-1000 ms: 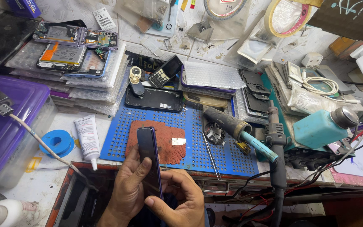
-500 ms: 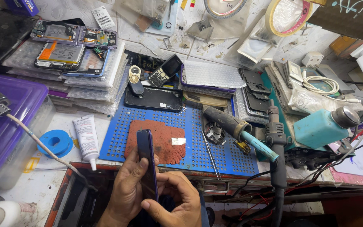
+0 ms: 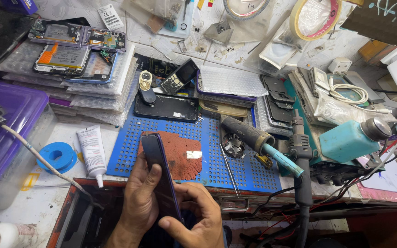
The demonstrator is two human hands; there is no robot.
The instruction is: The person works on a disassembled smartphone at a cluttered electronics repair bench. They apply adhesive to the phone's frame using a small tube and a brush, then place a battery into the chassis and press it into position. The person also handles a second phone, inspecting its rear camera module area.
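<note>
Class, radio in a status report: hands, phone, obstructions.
Left hand and right hand both gripping dark phone, held on edge. Above blue perforated mat. Nothing blocking.

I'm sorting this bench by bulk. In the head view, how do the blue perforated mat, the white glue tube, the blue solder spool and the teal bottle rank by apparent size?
Largest to smallest as they look:
1. blue perforated mat
2. teal bottle
3. white glue tube and blue solder spool: too alike to rank.

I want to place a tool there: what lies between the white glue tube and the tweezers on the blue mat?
In the head view, between the glue tube and the tweezers lie a reddish pad and the dark phone held by both hands.
</note>
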